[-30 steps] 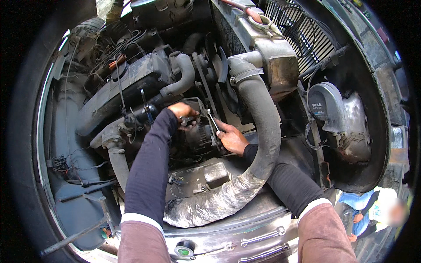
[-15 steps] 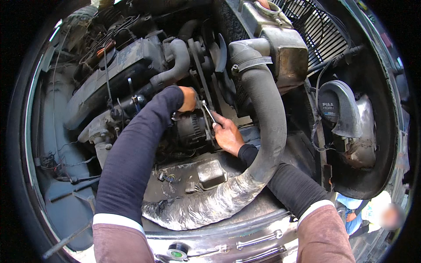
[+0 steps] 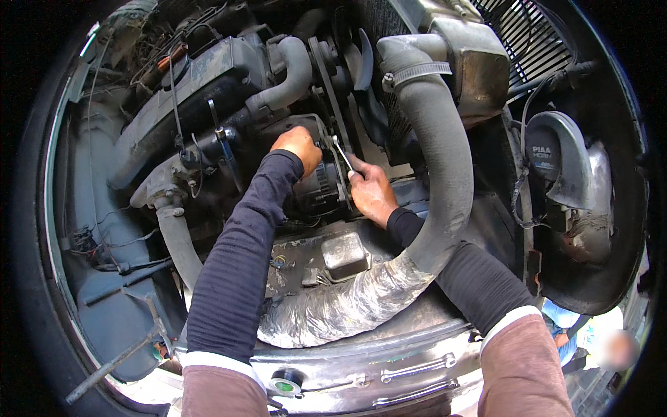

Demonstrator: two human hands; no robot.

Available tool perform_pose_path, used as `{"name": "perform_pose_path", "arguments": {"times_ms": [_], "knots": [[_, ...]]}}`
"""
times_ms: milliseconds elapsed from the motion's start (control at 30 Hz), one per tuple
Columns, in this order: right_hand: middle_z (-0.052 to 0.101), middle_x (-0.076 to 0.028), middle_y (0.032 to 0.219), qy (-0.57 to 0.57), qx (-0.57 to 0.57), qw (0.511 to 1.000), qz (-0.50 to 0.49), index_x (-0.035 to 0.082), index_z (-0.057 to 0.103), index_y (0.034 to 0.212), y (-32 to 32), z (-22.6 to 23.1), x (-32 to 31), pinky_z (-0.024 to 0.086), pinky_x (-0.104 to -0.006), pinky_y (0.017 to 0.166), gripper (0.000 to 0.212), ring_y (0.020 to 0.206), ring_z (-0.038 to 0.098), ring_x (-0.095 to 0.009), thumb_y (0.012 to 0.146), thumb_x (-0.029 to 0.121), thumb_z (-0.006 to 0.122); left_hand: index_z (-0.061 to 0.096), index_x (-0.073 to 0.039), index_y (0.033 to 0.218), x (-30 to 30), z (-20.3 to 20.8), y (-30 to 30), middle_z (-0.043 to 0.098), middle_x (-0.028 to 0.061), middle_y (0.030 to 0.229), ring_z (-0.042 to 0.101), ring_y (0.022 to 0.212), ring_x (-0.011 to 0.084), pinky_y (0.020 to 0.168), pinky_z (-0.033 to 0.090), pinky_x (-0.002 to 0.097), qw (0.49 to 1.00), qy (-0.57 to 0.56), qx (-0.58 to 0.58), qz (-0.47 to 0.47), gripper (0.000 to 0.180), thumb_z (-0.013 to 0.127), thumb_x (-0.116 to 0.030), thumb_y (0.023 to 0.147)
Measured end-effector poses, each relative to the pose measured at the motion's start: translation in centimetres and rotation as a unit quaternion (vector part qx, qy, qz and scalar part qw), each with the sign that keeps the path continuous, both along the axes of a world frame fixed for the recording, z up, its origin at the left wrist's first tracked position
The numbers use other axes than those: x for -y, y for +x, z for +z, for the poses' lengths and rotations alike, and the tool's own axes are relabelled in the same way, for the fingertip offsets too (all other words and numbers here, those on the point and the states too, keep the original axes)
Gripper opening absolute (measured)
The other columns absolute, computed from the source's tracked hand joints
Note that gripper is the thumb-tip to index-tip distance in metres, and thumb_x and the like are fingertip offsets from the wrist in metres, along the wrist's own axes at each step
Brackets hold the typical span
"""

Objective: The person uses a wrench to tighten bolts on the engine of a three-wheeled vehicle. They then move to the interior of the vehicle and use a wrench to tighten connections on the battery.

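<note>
My right hand (image 3: 375,196) is closed around the lower end of a silver wrench (image 3: 343,156). The wrench's upper head rests against the bracket at the belt side of the alternator (image 3: 316,186). Just left of the wrench, my left hand (image 3: 300,149) lies over the top of the alternator with its fingers curled. Whatever those fingers grip is hidden below the hand. Beside the wrench runs the drive belt (image 3: 324,87), with a fan blade (image 3: 365,61) behind it. My right forearm passes beneath the thick grey hose (image 3: 445,156).
Two spare wrenches (image 3: 419,368) lie on the front ledge near a round green-and-black item (image 3: 285,383). Silver wrapping (image 3: 340,306) covers the hose's lower end. A horn (image 3: 564,163) sits at the right, and another person (image 3: 590,333) is beyond the lower right edge.
The whole view has shifted, so the engine sits slightly further right. My left forearm has turned and drawn back a little, showing more of the left hand. The wrench stays in my right hand.
</note>
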State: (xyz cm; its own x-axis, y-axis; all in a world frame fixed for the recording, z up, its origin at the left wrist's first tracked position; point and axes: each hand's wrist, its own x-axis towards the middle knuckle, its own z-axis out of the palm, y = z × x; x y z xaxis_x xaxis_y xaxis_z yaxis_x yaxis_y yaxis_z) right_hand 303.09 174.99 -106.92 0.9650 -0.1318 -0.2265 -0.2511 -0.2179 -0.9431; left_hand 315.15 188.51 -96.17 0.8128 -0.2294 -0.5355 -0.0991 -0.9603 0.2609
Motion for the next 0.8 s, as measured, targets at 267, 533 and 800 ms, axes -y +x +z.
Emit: {"name": "perform_pose_path", "arguments": {"times_ms": [267,533,800], "knots": [[0.069,-0.008,0.104,0.003,-0.106,0.994,0.026,-0.002,0.053,0.138,0.3,2.1,-0.1,0.045,-0.0246,0.087,0.042,0.091,0.056,-0.009,0.097,0.005,0.046,0.066,0.008,0.106,-0.4,-1.8,-1.6,0.065,0.0310,0.112,0.063,0.110,0.0417,0.097,0.050,0.0429,0.995,-0.035,0.082,0.053,0.036,0.065,-0.012,0.076],[0.052,0.002,0.062,0.116,-0.005,0.993,0.000,0.005,0.056,0.137,0.1,1.0,-0.9,0.043,-0.0260,0.049,0.039,0.051,0.051,-0.009,0.100,0.012,0.047,0.068,0.005,0.093,-0.7,-1.6,-3.2,0.067,0.0306,0.102,0.066,0.101,0.0427,0.088,0.055,0.0466,0.984,-0.059,0.155,0.071,0.026,0.070,-0.010,0.072],[0.063,-0.023,0.088,-0.017,0.026,0.999,0.017,0.005,0.055,0.136,-0.6,1.2,-0.4,0.047,-0.0390,0.077,0.042,0.081,0.063,-0.029,0.095,0.011,0.047,0.064,0.007,0.118,-3.7,-1.7,-3.2,0.068,0.0238,0.112,0.072,0.089,0.0342,0.080,0.061,0.0417,0.869,-0.358,-0.207,0.271,0.038,0.051,-0.002,0.083]]}}
